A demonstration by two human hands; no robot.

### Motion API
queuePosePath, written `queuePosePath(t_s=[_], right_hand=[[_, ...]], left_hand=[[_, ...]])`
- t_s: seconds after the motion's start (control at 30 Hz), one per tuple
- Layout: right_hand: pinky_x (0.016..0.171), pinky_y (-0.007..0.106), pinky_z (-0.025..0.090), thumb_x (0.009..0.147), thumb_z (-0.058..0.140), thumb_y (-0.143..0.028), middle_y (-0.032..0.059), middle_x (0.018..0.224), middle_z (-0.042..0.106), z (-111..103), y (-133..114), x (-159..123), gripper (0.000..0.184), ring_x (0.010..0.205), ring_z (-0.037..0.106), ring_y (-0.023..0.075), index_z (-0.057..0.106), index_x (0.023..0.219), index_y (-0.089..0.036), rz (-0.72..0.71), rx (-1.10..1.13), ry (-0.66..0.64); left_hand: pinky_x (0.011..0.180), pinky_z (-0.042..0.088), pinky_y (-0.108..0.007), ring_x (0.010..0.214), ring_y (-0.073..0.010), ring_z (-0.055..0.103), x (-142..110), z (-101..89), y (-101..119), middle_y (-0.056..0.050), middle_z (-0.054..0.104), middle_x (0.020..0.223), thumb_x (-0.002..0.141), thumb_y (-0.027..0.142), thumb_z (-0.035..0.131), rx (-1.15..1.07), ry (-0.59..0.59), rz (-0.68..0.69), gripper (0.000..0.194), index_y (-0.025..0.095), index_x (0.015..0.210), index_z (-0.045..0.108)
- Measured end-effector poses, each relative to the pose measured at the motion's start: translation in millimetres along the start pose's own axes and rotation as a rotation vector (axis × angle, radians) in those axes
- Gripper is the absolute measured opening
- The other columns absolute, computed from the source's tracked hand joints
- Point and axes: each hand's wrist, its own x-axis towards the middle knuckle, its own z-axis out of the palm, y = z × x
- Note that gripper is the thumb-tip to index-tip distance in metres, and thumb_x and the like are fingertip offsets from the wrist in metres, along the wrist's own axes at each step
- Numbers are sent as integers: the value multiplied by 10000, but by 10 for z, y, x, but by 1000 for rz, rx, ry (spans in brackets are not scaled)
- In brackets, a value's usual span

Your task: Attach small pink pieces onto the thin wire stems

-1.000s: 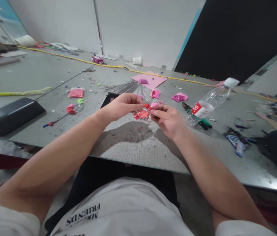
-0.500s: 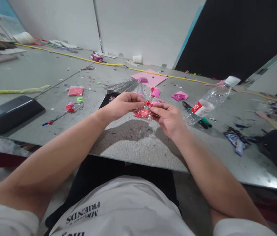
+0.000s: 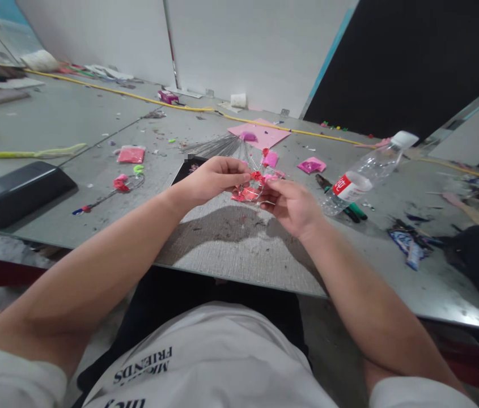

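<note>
Both hands are sitting a touch higher in the frame than half a second ago, and the small red piece between them is looking more bunched; otherwise little is changing. At the centre of the frame the left hand (image 3: 210,180) is curling its fingers and pinching the red beaded piece (image 3: 257,178) from the left, thumb and forefinger pressed together on it. From the right, the right hand (image 3: 292,205) is meeting it, its fingertips closing on the same piece and what looks like thin wire, though the exact contact is too small to tell. Just beneath the piece, a clear packet of red beads (image 3: 245,195) is lying on the grey table (image 3: 230,249), probably kept there so that supplies are within reach. Both forearms are angling inward from the lower corners, wrists hovering above the table edge, which is letting the fingers work close under the eyes.

Above the hands, a bundle of thin wires (image 3: 216,148) is fanning out beside a pink sheet (image 3: 260,136). To the right, a plastic bottle (image 3: 360,175) is lying on its side over green-handled pliers (image 3: 341,204). At the left edge a dark case (image 3: 13,190) is resting, with a pink packet (image 3: 131,154) further in.
</note>
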Motion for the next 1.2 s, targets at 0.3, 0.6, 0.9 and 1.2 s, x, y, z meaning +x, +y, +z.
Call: queuePosePath(t_s=[0.3,0.6,0.9,1.2], right_hand=[[652,303,473,756,820,-366,0,716,697,-18,51,3,145,666,595,137,769,752,-231,-148,-149,-36],[605,310,466,767,817,-333,-6,680,691,-55,120,40,105,616,578,135,772,772,-238,-216,-250,13],[586,281,476,762,770,-359,4,740,697,17,30,-16,141,687,615,147,727,748,-226,-25,-21,-19],[619,272,489,754,819,-343,-25,749,681,-30,28,-7,151,687,611,133,714,802,-246,51,21,-85]], left_hand=[[613,415,-230,652,-89,571,8,-5,3,-25,676,740,899,306,763,99,22,29,167,141,871,759],[620,457,-220,687,-103,621,-4,14,41,-44,724,780,884,275,768,183,42,56,132,144,867,771],[622,447,-230,677,-96,591,-12,18,49,-44,697,779,903,277,754,97,28,62,148,130,907,774],[640,458,-231,686,-97,609,-11,2,26,-47,713,797,901,279,763,62,0,48,147,134,919,773]])
